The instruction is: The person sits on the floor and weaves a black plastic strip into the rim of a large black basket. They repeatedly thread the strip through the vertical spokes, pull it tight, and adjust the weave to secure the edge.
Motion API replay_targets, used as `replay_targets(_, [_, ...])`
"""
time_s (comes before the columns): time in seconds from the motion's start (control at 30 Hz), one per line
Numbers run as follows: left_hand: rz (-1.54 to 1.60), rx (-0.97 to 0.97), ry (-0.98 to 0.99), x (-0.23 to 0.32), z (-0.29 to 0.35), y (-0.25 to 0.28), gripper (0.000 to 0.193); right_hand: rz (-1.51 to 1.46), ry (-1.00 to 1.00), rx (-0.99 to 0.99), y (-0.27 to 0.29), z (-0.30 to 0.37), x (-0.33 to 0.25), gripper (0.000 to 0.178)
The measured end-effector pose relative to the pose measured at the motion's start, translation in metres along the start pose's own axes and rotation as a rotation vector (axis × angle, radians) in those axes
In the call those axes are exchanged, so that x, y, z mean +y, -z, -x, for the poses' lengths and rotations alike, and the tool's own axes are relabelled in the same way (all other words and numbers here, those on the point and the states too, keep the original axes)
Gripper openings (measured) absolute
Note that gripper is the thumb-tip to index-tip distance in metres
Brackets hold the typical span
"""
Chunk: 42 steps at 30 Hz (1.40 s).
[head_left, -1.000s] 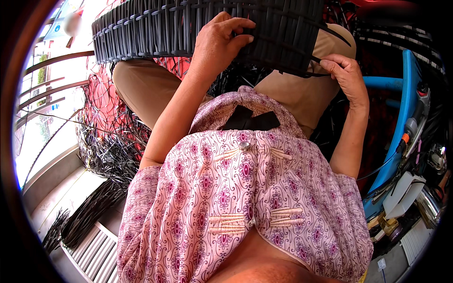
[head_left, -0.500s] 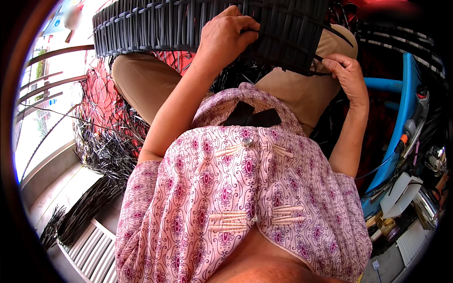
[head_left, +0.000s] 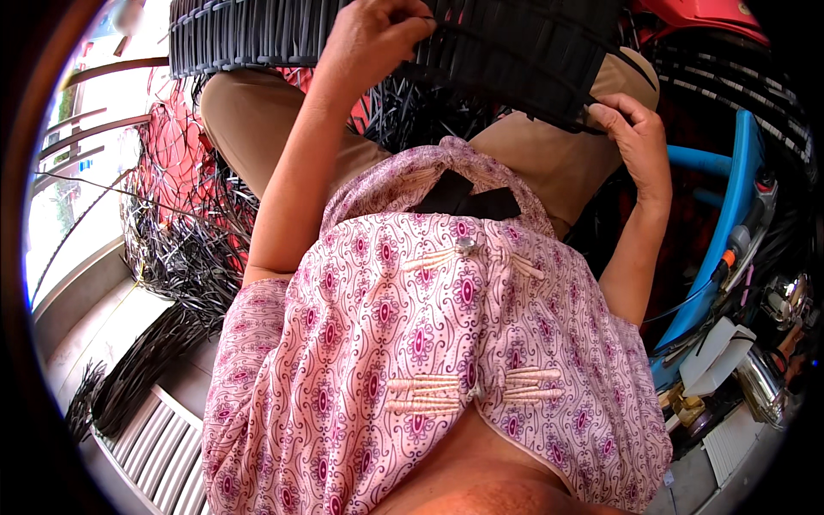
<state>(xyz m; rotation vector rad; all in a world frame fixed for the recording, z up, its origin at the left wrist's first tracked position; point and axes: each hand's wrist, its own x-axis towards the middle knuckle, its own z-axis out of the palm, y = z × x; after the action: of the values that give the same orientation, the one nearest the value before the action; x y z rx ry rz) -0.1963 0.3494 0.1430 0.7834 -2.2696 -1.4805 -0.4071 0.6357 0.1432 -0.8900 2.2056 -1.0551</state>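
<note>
A dark woven panel of black plastic strips (head_left: 257,36) rests across my knees at the top of the view. Near its middle, my left hand (head_left: 367,41) is closed in a pinch on a thin black strip, of which only a short dark bit shows at the fingertips. At the panel's right end, my right hand (head_left: 635,137) has thumb and forefinger pressed together at the lower corner. A narrow black strip there runs along the edge into those fingers. The panel's far side lies beyond the picture's upper edge.
Tangled black strips (head_left: 184,245) lie over something red at the left, with a bundle of long strips (head_left: 150,365) below. A white slatted piece (head_left: 154,451) is lower left. At the right stand a blue plastic frame (head_left: 745,163), hand tools and a white open box (head_left: 717,356).
My left hand has moved up and left, along the panel. The panel sits slightly higher in the picture. My right hand stays at the corner, its fingers now closer to the panel's edge.
</note>
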Motion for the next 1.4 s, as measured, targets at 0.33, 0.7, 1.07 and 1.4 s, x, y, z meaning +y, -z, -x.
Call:
replay_targets(0.33, [0.236, 0.186, -0.056, 0.006, 0.022, 0.043, 0.006, -0.171, 0.499, 0.284, -0.04, -0.024, -0.081, 0.019])
replay_targets(0.7, [0.338, 0.052, -0.087, 0.062, 0.037, 0.037, 0.006, -0.534, 0.405, -0.257, -0.096, -0.061, -0.119, 0.025])
replay_targets(1.07, [-0.546, 0.237, -0.225, 0.001, 0.007, -0.026, 0.036, -0.571, 0.211, 0.05, -0.093, -0.04, -0.101, 0.015])
replay_targets(1.4, [-0.395, 0.225, -0.129, -0.004, 0.002, -0.032, 0.032, -0.348, 0.195, 0.144, -0.109, -0.041, -0.095, 0.015])
